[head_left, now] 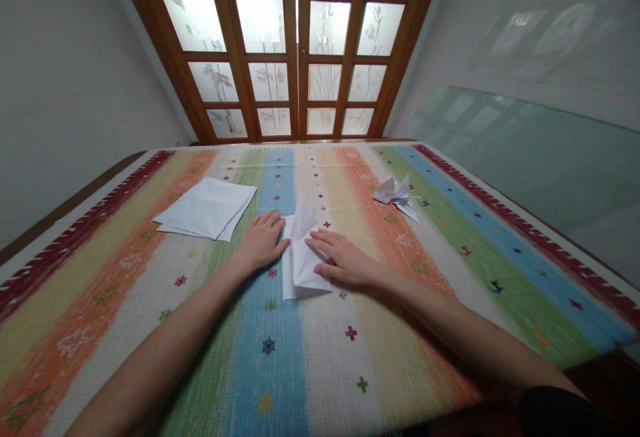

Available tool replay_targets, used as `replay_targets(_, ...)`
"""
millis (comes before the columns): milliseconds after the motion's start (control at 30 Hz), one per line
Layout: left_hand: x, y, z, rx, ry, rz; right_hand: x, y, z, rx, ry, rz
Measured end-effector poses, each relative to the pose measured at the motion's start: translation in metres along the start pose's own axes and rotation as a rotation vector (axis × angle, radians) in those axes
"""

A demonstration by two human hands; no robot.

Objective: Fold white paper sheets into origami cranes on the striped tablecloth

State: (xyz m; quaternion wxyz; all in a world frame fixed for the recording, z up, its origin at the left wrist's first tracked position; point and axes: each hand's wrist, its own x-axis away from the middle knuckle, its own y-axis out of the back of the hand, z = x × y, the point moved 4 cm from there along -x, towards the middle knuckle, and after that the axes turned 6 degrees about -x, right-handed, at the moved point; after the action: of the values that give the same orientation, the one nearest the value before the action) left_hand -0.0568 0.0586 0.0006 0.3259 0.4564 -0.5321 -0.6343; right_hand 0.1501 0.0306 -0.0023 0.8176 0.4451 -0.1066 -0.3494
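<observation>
A partly folded sheet of white paper (306, 267) lies in front of me on the tablecloth, with one pointed flap standing up at its far end. My left hand (261, 242) rests along the paper's left edge, its fingers stretched out and the thumb touching the paper. From the other side, my right hand (345, 260) lies over the right edge, fingers extended and pressed on the folded layers. Neither hand is wrapped round anything. Part of the right edge is hidden under the right fingers.
A few white paper sheets (210, 205) lie stacked at the left. To the right sits a folded white paper crane (397, 194). A striped, patterned tablecloth (270, 384) covers the table. Beyond its far edge stand wooden doors (299, 57) with frosted panes; walls flank both sides.
</observation>
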Motion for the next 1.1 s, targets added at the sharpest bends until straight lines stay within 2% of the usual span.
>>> replay_targets(67,-0.001,0.009,0.021,-0.006,0.203,-0.102,0.0,-0.009,0.001,0.174,-0.015,0.065)
replay_targets(133,0.001,0.017,0.026,0.016,0.287,-0.188,0.0,-0.014,0.001,0.266,-0.013,0.081)
replay_targets(233,0.007,0.021,-0.003,0.071,0.177,-0.196,-0.006,-0.013,0.001,0.338,0.036,0.042)
replay_targets(333,0.016,0.012,-0.045,0.044,0.039,-0.04,-0.017,-0.009,-0.004,0.353,0.075,-0.001)
replay_targets(433,0.026,-0.004,-0.069,0.021,-0.014,0.132,-0.033,-0.003,-0.016,0.349,0.036,-0.044)
replay_targets(567,0.032,-0.017,-0.071,0.028,-0.049,0.225,-0.052,0.003,-0.029,0.374,-0.019,-0.053)
replay_targets(733,0.033,-0.017,-0.067,0.04,-0.096,0.253,-0.074,0.006,-0.039,0.4,-0.076,-0.045)
replay_targets(900,0.034,-0.016,-0.069,0.044,-0.117,0.244,-0.094,0.011,-0.049,0.348,-0.168,-0.121)
replay_targets(1000,0.036,-0.014,-0.067,0.06,-0.169,0.248,-0.098,0.021,-0.056,0.214,-0.26,-0.212)
replay_targets(1100,0.036,-0.012,-0.061,0.096,-0.263,0.259,-0.094,0.03,-0.065,-0.034,-0.344,-0.263)
